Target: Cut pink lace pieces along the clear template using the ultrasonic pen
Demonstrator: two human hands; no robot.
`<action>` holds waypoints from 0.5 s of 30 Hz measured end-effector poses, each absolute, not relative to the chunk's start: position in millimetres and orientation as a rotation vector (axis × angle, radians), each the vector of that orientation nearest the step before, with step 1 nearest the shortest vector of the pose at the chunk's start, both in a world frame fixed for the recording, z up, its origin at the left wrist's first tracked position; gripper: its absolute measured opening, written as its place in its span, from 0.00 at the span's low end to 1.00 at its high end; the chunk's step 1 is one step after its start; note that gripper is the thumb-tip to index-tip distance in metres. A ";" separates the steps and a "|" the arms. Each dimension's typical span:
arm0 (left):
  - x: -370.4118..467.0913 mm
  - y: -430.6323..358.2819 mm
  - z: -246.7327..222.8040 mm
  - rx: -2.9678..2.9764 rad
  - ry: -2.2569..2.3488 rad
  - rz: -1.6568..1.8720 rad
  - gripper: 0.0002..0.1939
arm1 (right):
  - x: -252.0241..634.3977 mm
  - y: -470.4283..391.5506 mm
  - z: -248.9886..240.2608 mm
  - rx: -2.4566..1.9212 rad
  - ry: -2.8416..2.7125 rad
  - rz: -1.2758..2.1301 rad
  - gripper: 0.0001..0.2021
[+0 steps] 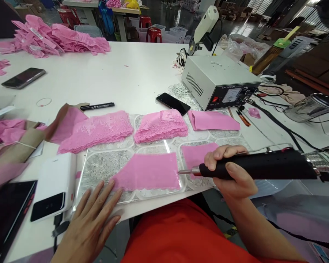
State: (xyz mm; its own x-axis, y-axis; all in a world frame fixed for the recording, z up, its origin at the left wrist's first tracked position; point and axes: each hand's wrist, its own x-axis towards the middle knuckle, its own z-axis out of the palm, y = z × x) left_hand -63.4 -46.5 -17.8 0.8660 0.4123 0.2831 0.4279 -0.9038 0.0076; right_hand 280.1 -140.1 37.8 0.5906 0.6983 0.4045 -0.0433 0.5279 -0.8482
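My right hand is wrapped round a black handheld tool with a thin metal tip and a cable. The tip meets or hovers just at the right edge of a flat pink fabric piece; contact I cannot tell. Flat on the left corner of that piece lies my left hand, fingers spread. Under the fabric is a clear patterned mat. A smaller pink piece lies partly behind the tool. Beyond are stacks of pink lace fabric and a folded pink piece.
A grey control box with a dial stands at the back right. Nearby lie a black phone, a marker and orange-handled cutters. A white power bank sits at left. Pink fabric is heaped at the far left.
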 end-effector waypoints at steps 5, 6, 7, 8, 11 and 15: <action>-62.1 -47.2 -17.9 -2.979 -0.672 -0.456 0.28 | 279.1 -139.8 36.7 -0.894 -0.850 0.531 0.05; -61.6 -47.3 -17.8 -2.978 -0.672 -0.457 0.28 | 279.0 -139.4 36.5 -0.895 -0.851 0.533 0.05; -61.1 -47.3 -17.6 -2.977 -0.674 -0.455 0.28 | 278.7 -139.0 36.3 -0.896 -0.853 0.534 0.04; -60.7 -47.2 -17.4 -2.975 -0.677 -0.451 0.28 | 278.5 -138.7 36.1 -0.897 -0.854 0.533 0.04; -60.2 -46.7 -16.4 -2.968 -0.676 -0.447 0.27 | 278.3 -138.2 36.0 -0.890 -0.860 0.529 0.03; -59.4 -47.5 -11.8 -2.965 -0.680 -0.454 0.27 | 285.2 -139.1 38.1 -0.881 -0.832 0.526 0.05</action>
State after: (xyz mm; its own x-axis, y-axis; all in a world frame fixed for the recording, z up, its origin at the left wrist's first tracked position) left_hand -59.4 -47.5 -11.8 0.8588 0.4161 0.2989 0.4354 -0.9002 0.0020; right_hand 285.2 -139.1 38.1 0.5818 0.7022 0.4104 -0.0693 0.5455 -0.8353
